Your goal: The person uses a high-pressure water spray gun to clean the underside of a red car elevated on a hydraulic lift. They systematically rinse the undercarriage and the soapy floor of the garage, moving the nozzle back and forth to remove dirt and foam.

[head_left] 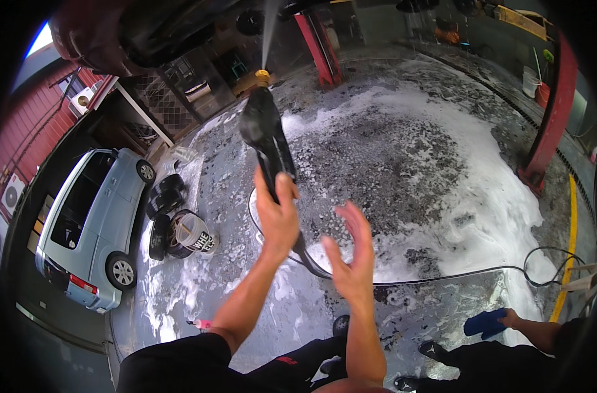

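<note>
In my left hand (276, 215) is a black pressure washer spray gun (267, 134), its fingers wrapped round the grip. The gun points up and away, and a white jet of water (269, 33) leaves its yellow nozzle (262, 76) toward the dark underside of a raised vehicle (161, 33). My right hand (352, 259) is open beside the grip, thumb and fingers apart, holding nothing. From the gun's lower end a black hose (442, 278) passes behind my right hand and runs over the wet floor to the right.
White foam (488, 216) covers much of the floor. Red lift posts (553, 118) stand ahead and right. At left are a silver van (92, 223), tires (164, 195) and a white bucket (195, 232). Lower right, another person's hand (510, 319) holds a blue cloth (485, 323).
</note>
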Available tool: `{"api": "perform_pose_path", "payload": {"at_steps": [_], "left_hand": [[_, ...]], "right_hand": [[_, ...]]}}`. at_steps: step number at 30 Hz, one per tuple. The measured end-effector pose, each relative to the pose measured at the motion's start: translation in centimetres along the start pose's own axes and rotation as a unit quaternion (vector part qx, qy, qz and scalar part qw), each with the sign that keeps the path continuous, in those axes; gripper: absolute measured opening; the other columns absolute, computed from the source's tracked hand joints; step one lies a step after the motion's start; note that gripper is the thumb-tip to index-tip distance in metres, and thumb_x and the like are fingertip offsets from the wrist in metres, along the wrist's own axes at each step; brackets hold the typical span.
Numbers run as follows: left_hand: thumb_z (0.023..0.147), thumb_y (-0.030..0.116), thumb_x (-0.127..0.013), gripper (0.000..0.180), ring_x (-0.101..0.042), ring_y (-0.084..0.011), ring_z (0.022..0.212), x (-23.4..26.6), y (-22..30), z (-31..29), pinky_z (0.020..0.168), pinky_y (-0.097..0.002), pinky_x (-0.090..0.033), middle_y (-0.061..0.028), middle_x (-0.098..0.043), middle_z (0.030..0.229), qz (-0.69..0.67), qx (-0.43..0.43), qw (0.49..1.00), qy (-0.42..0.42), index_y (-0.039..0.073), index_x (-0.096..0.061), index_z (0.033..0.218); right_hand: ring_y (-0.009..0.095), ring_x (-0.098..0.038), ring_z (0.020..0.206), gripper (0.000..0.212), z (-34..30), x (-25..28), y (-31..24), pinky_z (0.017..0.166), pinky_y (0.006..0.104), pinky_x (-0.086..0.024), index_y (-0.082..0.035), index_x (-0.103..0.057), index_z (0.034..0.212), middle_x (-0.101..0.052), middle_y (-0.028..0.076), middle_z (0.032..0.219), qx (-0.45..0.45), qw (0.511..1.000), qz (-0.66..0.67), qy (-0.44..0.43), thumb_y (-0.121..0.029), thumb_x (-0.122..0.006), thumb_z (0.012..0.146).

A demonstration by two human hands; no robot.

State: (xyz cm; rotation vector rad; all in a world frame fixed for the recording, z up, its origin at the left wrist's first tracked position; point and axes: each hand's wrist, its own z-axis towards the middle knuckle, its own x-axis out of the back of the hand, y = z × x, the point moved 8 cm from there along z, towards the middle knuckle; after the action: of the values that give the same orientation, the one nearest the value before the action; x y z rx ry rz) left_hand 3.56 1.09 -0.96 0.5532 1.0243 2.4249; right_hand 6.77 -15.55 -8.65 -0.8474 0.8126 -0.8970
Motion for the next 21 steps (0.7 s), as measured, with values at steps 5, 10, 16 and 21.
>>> {"api": "perform_pose_path", "payload": {"at_steps": [5, 10, 16, 21], "left_hand": [[0.1, 0.024, -0.055, 0.039, -0.056, -0.0135, 0.081, -4.6, -1.7, -3.5, 0.07, -0.0298, -0.047, -0.0078, -0.058, 0.094, 0.02, 0.097, 0.994, -0.041, 0.0, -0.042, 0.128], [0.094, 0.019, -0.063, 0.054, -0.06, -0.0195, 0.092, -8.3, -3.8, -4.2, 0.08, -0.0344, -0.049, -0.0125, -0.06, 0.102, -0.067, 0.092, 0.981, -0.158, -0.004, -0.036, 0.135], [0.078, 0.008, -0.078, 0.107, -0.057, -0.0318, 0.111, -11.0, -7.0, -7.0, 0.096, -0.0431, -0.044, -0.0243, -0.051, 0.121, 0.048, -0.058, 0.951, -0.299, 0.002, 0.002, 0.149], [0.076, 0.011, -0.078, 0.113, -0.058, -0.0345, 0.113, -12.4, -8.2, -7.1, 0.103, -0.0454, -0.041, -0.0258, -0.054, 0.119, 0.047, -0.015, 0.932, -0.36, 0.001, 0.005, 0.152]], "right_hand": [[0.046, -0.059, 0.11, 0.074, 6.9, -4.7, -4.8, 0.091, 0.0484, -0.048, 0.006, -0.042, 0.138, -0.059, 0.031, 0.118, 0.09, 0.99, -0.105, -0.004, -0.037, -0.073, 0.086], [0.041, -0.069, 0.078, 0.045, 8.5, -2.5, 2.3, 0.068, 0.0478, -0.051, -0.002, -0.054, 0.123, -0.069, 0.021, 0.084, -0.081, 0.991, -0.092, 0.046, -0.034, -0.065, 0.093], [0.018, -0.063, 0.068, 0.027, 7.7, 2.8, 8.4, 0.063, 0.0344, -0.05, 0.001, -0.062, 0.099, -0.067, 0.007, 0.077, -0.103, 0.986, 0.052, 0.119, -0.026, -0.062, 0.097], [0.009, -0.056, 0.067, 0.024, 7.7, 3.9, 10.1, 0.06, 0.0279, -0.046, -0.001, -0.062, 0.091, -0.06, 0.0, 0.072, -0.061, 0.986, 0.133, 0.074, -0.023, -0.059, 0.1]]}}
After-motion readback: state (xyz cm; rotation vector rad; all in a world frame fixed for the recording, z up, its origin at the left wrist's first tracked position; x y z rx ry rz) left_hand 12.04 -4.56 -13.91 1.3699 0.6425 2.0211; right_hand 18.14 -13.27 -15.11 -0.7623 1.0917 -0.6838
